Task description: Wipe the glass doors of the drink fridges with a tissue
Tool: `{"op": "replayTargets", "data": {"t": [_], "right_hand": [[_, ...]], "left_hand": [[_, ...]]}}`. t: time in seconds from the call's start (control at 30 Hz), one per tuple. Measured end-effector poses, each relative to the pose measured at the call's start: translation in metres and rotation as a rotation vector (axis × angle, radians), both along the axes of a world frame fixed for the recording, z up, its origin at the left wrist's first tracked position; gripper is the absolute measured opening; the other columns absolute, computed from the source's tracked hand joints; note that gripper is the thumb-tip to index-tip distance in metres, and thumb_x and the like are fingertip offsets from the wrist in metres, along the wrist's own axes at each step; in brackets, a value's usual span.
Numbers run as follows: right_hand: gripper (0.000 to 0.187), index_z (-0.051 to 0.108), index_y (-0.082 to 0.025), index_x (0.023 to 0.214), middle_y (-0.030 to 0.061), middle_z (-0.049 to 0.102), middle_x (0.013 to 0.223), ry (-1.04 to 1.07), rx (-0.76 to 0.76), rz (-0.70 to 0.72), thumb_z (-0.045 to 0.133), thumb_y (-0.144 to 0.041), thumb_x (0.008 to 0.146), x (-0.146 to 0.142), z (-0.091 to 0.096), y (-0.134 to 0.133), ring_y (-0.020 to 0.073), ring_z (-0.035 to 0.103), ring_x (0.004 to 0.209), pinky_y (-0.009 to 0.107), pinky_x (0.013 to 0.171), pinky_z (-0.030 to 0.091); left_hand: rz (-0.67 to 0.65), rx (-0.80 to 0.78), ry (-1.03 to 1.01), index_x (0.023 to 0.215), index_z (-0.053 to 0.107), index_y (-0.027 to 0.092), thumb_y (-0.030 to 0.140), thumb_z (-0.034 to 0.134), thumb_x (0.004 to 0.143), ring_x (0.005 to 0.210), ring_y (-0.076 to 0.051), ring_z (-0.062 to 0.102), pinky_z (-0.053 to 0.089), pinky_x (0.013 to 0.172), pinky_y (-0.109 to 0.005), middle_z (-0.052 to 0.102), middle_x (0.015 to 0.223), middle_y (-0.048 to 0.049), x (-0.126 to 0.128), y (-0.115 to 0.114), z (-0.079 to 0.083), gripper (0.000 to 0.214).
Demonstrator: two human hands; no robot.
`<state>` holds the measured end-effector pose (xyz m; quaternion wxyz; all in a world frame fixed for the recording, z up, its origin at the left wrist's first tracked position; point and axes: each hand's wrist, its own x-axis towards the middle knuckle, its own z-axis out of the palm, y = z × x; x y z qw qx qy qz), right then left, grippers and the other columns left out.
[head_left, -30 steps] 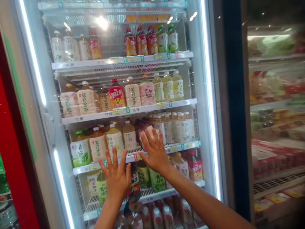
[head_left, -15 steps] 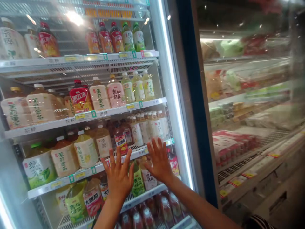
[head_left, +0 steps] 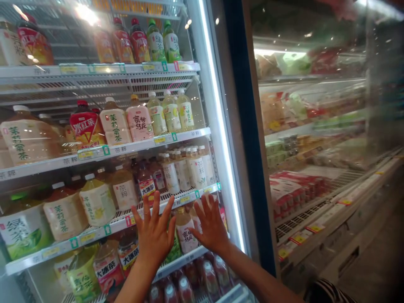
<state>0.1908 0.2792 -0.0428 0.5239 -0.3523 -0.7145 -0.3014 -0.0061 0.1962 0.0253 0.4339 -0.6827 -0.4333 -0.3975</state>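
Note:
Both hands are raised with fingers spread in front of a lit drinks cooler. My left hand [head_left: 155,235], palm toward the cooler and holding nothing, overlaps a shelf edge [head_left: 118,223] below a small bottle labelled in red and yellow [head_left: 146,180]. To its right, my right hand [head_left: 211,227] is also empty, its thumb pointing left near a pink-labelled tea bottle [head_left: 186,233]. Reflections suggest a glass door between the hands and the bottles. I cannot tell whether the palms touch it. Small white-labelled bottles [head_left: 198,168] stand just above the right hand.
Large tea bottles [head_left: 65,214] fill the left of the shelves. A bright light strip [head_left: 222,126] and a dark blue frame [head_left: 248,126] bound the cooler's right side. Beyond stands an open chilled display [head_left: 315,164] with packaged food, its lower ledge carrying price tags [head_left: 298,238].
The view has shifted slightly right, so the cooler's shelves and bottles sit further left. Both hands stay raised with fingers spread, and the right hand appears slightly lower.

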Motion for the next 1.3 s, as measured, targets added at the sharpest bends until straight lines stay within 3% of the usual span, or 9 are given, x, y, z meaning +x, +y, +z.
{"op": "replayTargets", "data": {"t": [0.17, 0.23, 0.37, 0.53, 0.73, 0.9, 0.97, 1.1, 1.3], "right_hand": [[0.087, -0.009, -0.020, 0.167, 0.0113, -0.012, 0.175, 0.141, -0.027, -0.046, 0.033, -0.062, 0.103, -0.004, 0.042, 0.002, 0.0401, -0.006, 0.160, 0.071, 0.126, 0.012], [0.090, -0.009, -0.019, 0.167, 0.0120, -0.012, 0.174, 0.114, -0.032, -0.046, 0.036, -0.063, 0.103, -0.016, 0.046, -0.004, 0.0407, -0.007, 0.160, 0.070, 0.126, 0.012], [0.095, -0.009, -0.019, 0.167, 0.0107, -0.014, 0.174, -0.047, -0.017, -0.021, 0.041, -0.066, 0.100, -0.053, 0.051, -0.020, 0.0405, -0.007, 0.160, 0.069, 0.127, 0.014], [0.101, -0.021, -0.021, 0.163, 0.0069, -0.026, 0.171, -0.036, 0.029, -0.025, 0.043, -0.066, 0.099, -0.108, 0.098, -0.034, 0.0392, -0.015, 0.159, 0.071, 0.126, 0.012], [0.110, -0.015, -0.018, 0.165, 0.0104, -0.010, 0.174, -0.337, 0.063, 0.096, 0.050, -0.071, 0.094, -0.168, 0.097, -0.059, 0.0388, -0.011, 0.160, 0.069, 0.126, 0.017], [0.108, -0.014, -0.016, 0.165, 0.0122, -0.008, 0.174, -0.217, 0.065, 0.076, 0.050, -0.068, 0.096, -0.219, 0.136, -0.072, 0.0375, -0.015, 0.159, 0.070, 0.127, 0.011], [0.107, -0.007, -0.012, 0.166, 0.0136, -0.009, 0.174, -0.233, 0.096, 0.091, 0.050, -0.069, 0.096, -0.235, 0.130, -0.080, 0.0389, -0.015, 0.159, 0.068, 0.128, 0.011], [0.106, 0.012, -0.010, 0.166, 0.0120, 0.003, 0.175, -0.537, 0.203, 0.200, 0.056, -0.071, 0.091, -0.252, 0.097, -0.091, 0.0382, -0.008, 0.160, 0.062, 0.130, 0.015], [0.096, 0.020, -0.009, 0.165, 0.0145, 0.010, 0.174, -0.358, 0.150, 0.146, 0.052, -0.067, 0.095, -0.271, 0.130, -0.094, 0.0372, -0.012, 0.160, 0.064, 0.129, 0.012]], "left_hand": [[0.034, 0.026, -0.009, 0.163, 0.024, 0.036, 0.037, 0.061, 0.096, 0.162, -0.033, -0.002, -0.006, 0.128, -0.065, 0.007, 0.175, -0.0049, -0.027, -0.011, 0.006, 0.076], [0.055, 0.028, -0.018, 0.163, 0.025, 0.035, 0.037, 0.061, 0.096, 0.162, -0.033, -0.003, -0.006, 0.129, -0.065, 0.006, 0.175, -0.0053, -0.040, -0.018, 0.007, 0.076], [0.109, 0.036, -0.041, 0.162, 0.025, 0.036, 0.035, 0.062, 0.095, 0.162, -0.032, -0.005, -0.007, 0.129, -0.064, 0.004, 0.175, -0.0047, -0.072, -0.032, 0.012, 0.077], [0.157, 0.044, -0.076, 0.163, 0.023, 0.036, 0.035, 0.059, 0.097, 0.162, -0.031, -0.010, -0.008, 0.128, -0.066, -0.001, 0.175, -0.0041, -0.111, -0.050, 0.023, 0.075], [0.192, 0.048, -0.101, 0.163, 0.023, 0.036, 0.035, 0.060, 0.096, 0.162, -0.031, -0.008, -0.006, 0.127, -0.068, 0.001, 0.175, -0.0044, -0.167, -0.076, 0.021, 0.076], [0.219, 0.056, -0.134, 0.162, 0.025, 0.036, 0.034, 0.059, 0.097, 0.162, -0.033, -0.004, -0.005, 0.127, -0.070, 0.005, 0.175, -0.0057, -0.203, -0.091, 0.019, 0.074], [0.220, 0.057, -0.157, 0.162, 0.024, 0.037, 0.034, 0.059, 0.097, 0.162, -0.034, -0.003, -0.005, 0.126, -0.071, 0.006, 0.175, -0.0056, -0.214, -0.097, 0.017, 0.074], [0.238, 0.039, -0.194, 0.162, 0.023, 0.038, 0.032, 0.058, 0.097, 0.162, -0.034, -0.001, -0.004, 0.126, -0.071, 0.007, 0.175, -0.0048, -0.234, -0.110, 0.011, 0.074], [0.281, 0.030, -0.196, 0.163, 0.023, 0.036, 0.033, 0.058, 0.098, 0.162, -0.035, -0.004, -0.004, 0.125, -0.074, 0.006, 0.175, -0.0068, -0.249, -0.117, 0.013, 0.073]]}}
